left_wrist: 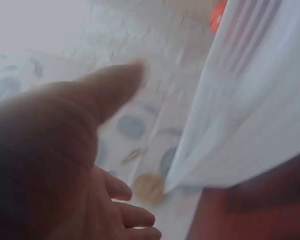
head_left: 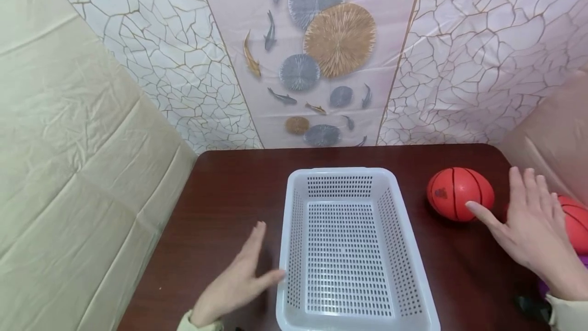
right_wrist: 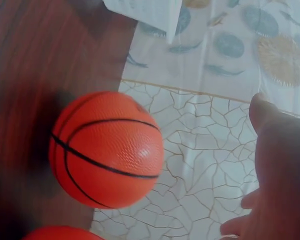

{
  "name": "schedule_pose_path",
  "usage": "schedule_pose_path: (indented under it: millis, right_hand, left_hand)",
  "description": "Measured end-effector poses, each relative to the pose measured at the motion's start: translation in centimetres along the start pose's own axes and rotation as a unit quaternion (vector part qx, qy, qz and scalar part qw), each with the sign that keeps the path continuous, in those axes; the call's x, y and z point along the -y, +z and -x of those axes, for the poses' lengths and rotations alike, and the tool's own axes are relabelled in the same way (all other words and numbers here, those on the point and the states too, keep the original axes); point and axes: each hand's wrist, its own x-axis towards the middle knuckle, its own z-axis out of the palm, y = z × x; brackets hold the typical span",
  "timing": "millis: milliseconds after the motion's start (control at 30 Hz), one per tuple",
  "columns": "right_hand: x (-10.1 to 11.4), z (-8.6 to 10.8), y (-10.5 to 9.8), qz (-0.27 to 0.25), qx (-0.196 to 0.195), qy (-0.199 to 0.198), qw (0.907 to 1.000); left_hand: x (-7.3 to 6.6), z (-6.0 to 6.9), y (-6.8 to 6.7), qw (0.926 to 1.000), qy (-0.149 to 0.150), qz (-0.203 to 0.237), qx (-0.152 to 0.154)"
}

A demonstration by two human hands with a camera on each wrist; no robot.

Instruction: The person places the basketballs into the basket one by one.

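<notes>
The white basket [head_left: 346,254] stands in the middle, between a person's two hands, with its long sides running away from the person. Behind it hangs a patterned backdrop [head_left: 340,40] with leaves, fish and cracked gold lines; a beige covering [head_left: 87,167] slopes along the left. Under the basket spreads a dark brown table [head_left: 234,193]. The left hand [head_left: 234,280] is just beside the basket's left rim, its grip released, fingers extended and thumb spread toward the rim; the left wrist view is blurred. The right hand [head_left: 533,229], likewise released with straight fingers and thumb apart, is beside the first red ball [head_left: 461,194], which sits on the table to the right of the basket, near its far end. The second red ball [head_left: 578,223] is partly hidden behind the right hand. Smaller than these are the cream sleeves [head_left: 569,315] at both wrists. Near the right sleeve show a purple patch [head_left: 544,288] and a dark object [head_left: 533,306], too little visible to identify.
</notes>
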Motion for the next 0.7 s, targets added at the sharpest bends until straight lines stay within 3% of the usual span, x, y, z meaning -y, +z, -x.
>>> schedule_pose_path:
  millis: [67, 233, 367, 500, 567, 700]
  right_hand:
    - [0.1, 0.1, 0.4, -0.025, -0.017, -0.001, 0.9995]
    - [0.8, -0.7, 1.4, -0.067, -0.043, -0.001, 0.9968]
    - [1.2, -2.4, 2.6, -0.084, -0.033, -0.002, 0.996]
    - [1.1, -3.6, 3.9, -0.089, -0.02, 0.011, 0.9958]
    - [0.8, -3.8, 4.5, -0.086, -0.018, 0.021, 0.9959]
    - [-0.1, -3.6, 5.1, -0.079, -0.026, 0.035, 0.9959]
  left_hand:
    - [-0.3, 0.7, 1.5, 0.9999, -0.005, 0.014, -0.007]
    - [-0.6, 2.0, 5.1, 0.9946, -0.02, 0.083, -0.059]
    - [-0.4, 2.7, 8.1, 0.9867, 0.052, 0.101, -0.116]
    - [-0.2, 2.8, 9.8, 0.9719, 0.119, 0.103, -0.175]
    - [-0.3, 2.6, 10.1, 0.9701, 0.124, 0.111, -0.176]
    - [-0.5, 2.3, 10.4, 0.9735, 0.12, 0.116, -0.157]
